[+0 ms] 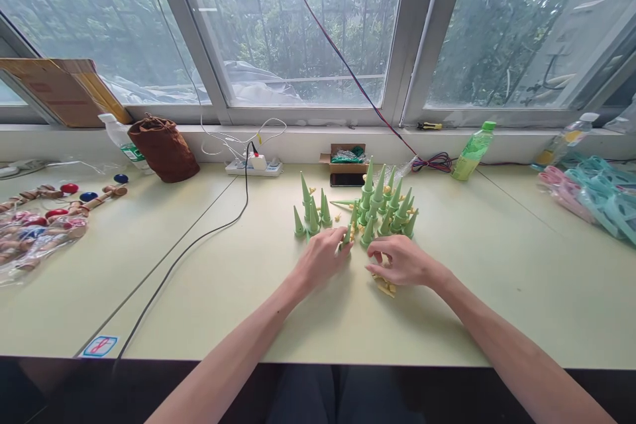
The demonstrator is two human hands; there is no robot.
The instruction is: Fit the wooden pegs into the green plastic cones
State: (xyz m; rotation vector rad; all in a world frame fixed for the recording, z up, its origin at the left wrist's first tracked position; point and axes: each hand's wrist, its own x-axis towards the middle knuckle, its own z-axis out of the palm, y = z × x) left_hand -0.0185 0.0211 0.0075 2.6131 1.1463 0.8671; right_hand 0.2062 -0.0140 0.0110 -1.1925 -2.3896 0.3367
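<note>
My left hand (324, 253) has its thumb and fingers closed round a small green cone (348, 234) that stands at the front of the group. My right hand (401, 260) is curled just to the right, with a gap between thumb and fingertips and nothing visible in it. Under and in front of it lie small yellow pieces (386, 289), partly hidden by the hand. Beyond both hands stands a cluster of green cones (378, 195), some stacked into taller spikes. A smaller set of cones (312, 212) is to the left, with yellow bits scattered among them.
Behind the cones sits an open cardboard box (348, 158) holding green packets. A black cable (199, 236) crosses the table from a power strip (254, 167). Wooden toys in bags (40, 232) lie left; a green bottle (473, 151) and bagged plastic items (596, 192) are right.
</note>
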